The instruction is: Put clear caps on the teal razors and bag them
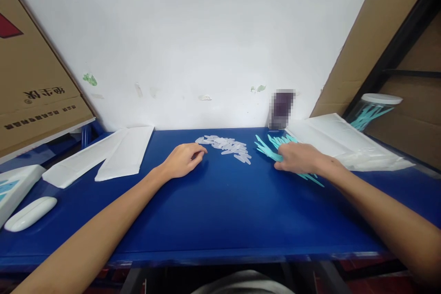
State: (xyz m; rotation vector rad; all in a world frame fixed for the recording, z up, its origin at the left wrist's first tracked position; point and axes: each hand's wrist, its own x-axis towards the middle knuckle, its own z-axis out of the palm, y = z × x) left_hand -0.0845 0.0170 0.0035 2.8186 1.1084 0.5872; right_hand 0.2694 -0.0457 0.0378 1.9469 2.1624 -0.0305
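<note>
My left hand (182,160) rests on the blue table (220,211), fingers curled loosely, fingertips at the left end of a heap of several small clear plastic pieces (225,145). My right hand (299,158) lies palm down over a pile of teal plastic sticks (268,146), fingers bent and pressing on them; some sticks poke out under the wrist. Whether it grips any stick is hidden.
White paper bags (103,156) lie at the left, clear plastic bags (344,140) at the right. A jar with teal sticks (374,109) stands far right. A white oval case (30,213) and cardboard boxes (31,78) sit left. A white wall is behind.
</note>
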